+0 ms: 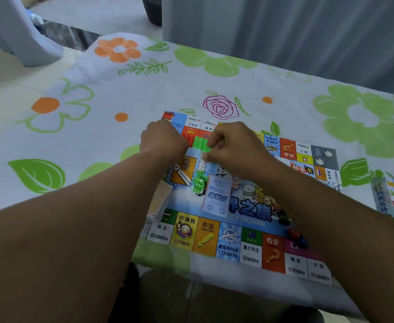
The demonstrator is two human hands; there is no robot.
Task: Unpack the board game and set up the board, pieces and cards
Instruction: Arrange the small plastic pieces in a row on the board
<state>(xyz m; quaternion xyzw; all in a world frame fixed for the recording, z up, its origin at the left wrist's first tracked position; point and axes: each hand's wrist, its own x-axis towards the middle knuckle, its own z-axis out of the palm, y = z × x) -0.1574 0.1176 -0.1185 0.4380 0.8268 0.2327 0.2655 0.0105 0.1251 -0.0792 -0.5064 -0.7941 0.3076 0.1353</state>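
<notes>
Left hand (164, 142): clenched on green piece (199, 143).
Right hand (233, 145): pinched its other end.
Cards (217, 197): on board (251, 250), below hands.

Left hand (163, 141) and right hand (232, 145) pinch a green strip (199, 143).

Left hand (165, 141), right hand (233, 145), a green piece (200, 144) between them, over the board (228, 243)

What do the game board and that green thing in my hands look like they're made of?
Game board: probably thin printed paper or card, smooth finish; its edges show no thickness. Green piece, held between left hand and right hand: likely moulded plastic, going by its bright uniform colour, though blurred.
</notes>
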